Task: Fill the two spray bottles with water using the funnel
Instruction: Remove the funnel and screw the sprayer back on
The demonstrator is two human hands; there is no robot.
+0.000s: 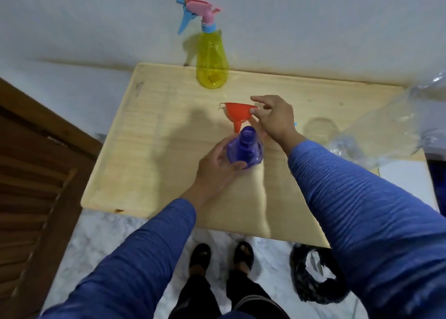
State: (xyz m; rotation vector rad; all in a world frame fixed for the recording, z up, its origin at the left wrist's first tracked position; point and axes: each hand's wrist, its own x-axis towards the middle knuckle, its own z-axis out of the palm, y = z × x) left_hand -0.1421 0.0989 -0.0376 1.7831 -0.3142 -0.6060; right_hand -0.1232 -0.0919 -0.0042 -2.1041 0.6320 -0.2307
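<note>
Bare tabletop (pixel 149 154) left of purple bottle (pixel 243 149)

The funnel (pixel 239 112) was orange-red. The open bottle (pixel 245 151) was translucent purple. The spray bottle (pixel 212 60) at the table's (pixel 154 135) far edge was yellow, with a pink and light-blue head. The table was pale wood; both sleeves (pixel 362 198) were blue, finely ribbed.

I see a pale wood surface (pixel 149 154): yellow sprayer (pixel 212 62) upright at far edge, clear bottle (pixel 386 135) at right.

Left hand (pixel 217 164) curls in a closed grip, while right hand (pixel 275 118) pinches with thumb and fingers.
</note>
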